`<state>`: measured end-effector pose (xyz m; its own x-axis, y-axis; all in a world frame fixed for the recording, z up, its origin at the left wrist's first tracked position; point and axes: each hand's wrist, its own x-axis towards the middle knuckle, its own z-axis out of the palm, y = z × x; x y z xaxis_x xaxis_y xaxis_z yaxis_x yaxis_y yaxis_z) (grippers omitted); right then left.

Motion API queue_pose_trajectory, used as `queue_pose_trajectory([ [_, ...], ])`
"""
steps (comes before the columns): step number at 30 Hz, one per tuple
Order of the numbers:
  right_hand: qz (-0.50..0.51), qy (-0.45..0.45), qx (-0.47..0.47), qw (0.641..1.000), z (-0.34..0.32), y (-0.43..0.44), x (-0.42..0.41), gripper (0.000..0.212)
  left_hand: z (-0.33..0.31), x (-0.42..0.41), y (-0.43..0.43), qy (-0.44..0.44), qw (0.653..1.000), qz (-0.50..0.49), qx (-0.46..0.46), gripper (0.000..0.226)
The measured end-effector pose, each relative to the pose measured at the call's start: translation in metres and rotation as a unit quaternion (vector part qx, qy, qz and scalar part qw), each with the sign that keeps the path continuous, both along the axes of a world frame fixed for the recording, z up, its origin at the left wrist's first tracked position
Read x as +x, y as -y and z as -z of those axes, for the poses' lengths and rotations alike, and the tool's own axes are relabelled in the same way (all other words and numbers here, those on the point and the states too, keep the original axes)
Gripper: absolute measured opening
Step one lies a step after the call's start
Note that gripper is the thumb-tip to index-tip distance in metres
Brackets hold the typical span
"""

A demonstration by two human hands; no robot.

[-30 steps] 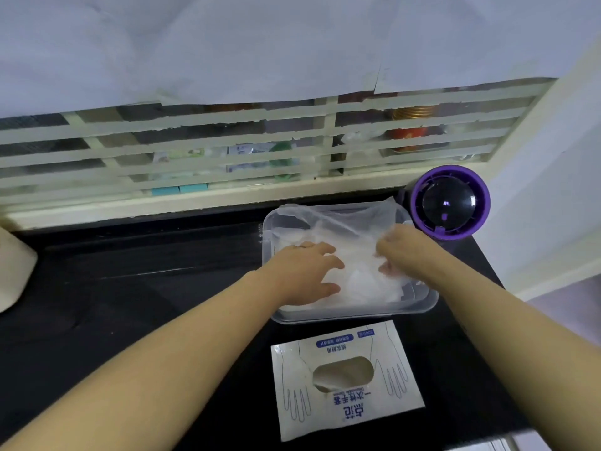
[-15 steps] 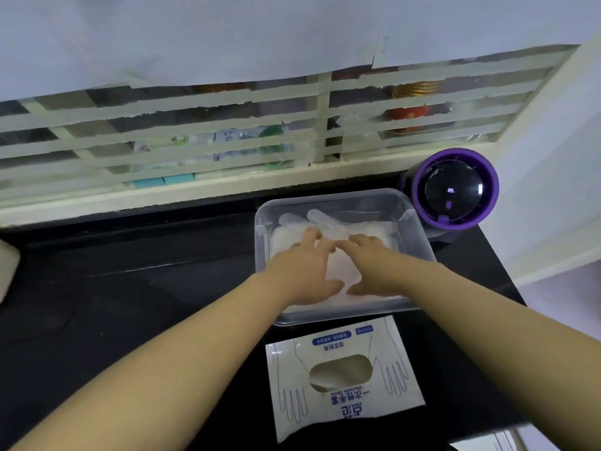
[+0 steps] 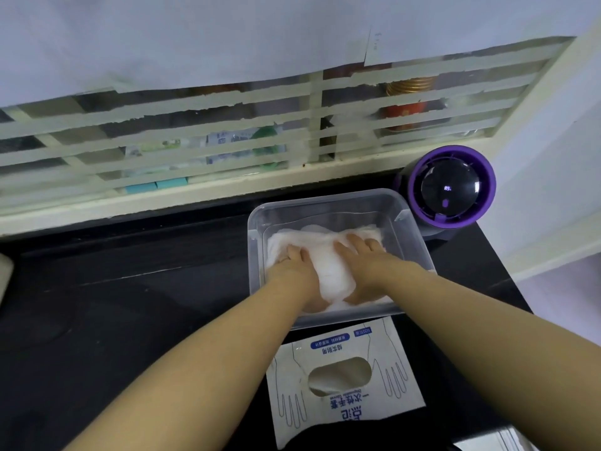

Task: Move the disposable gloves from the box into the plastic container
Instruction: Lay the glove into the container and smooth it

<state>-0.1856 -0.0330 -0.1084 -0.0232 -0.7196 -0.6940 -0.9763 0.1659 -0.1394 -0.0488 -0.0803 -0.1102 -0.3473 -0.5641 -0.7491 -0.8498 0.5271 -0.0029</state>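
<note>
Two flat palms, left hand (image 3: pixel 294 271) and right hand (image 3: pixel 364 265), fingers straight and gripping nothing, had squashed the formerly billowing translucent white disposable gloves (image 3: pixel 328 266) below the rim of the clear rectangular plastic container (image 3: pixel 325 203) mid-frame, suggesting this batch was settled.

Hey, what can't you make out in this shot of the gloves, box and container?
Head view only.
Glove pile edges: covered by left hand and right hand.
Whether the box is empty: its slot shows only a pale blur.
Container near wall: forearms cross it.
Items behind window: tape strips hide them.
</note>
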Motion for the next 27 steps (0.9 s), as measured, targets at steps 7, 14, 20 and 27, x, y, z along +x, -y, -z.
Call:
queue_pose_trajectory([
  [7, -0.005, 0.055, -0.221, 0.974, -0.055, -0.021, -0.002, 0.058, -0.059, 0.019, 0.000, -0.168, 0.983, 0.052, -0.059, 0.073],
  [14, -0.112, 0.214, -0.056, 0.969, -0.085, -0.091, 0.036, 0.018, -0.077, 0.085, -0.042, -0.460, 0.830, 0.252, -0.190, 0.030],
  [20, -0.374, 0.051, -0.165, 0.911, -0.017, -0.102, 0.045, 0.037, -0.024, 0.120, -0.080, -0.300, 0.883, 0.341, -0.116, 0.044],
  [27, -0.417, 0.008, -0.198, 0.887, 0.009, -0.100, 0.054, 0.019, -0.016, 0.124, -0.095, -0.204, 0.940, 0.269, -0.047, 0.081],
])
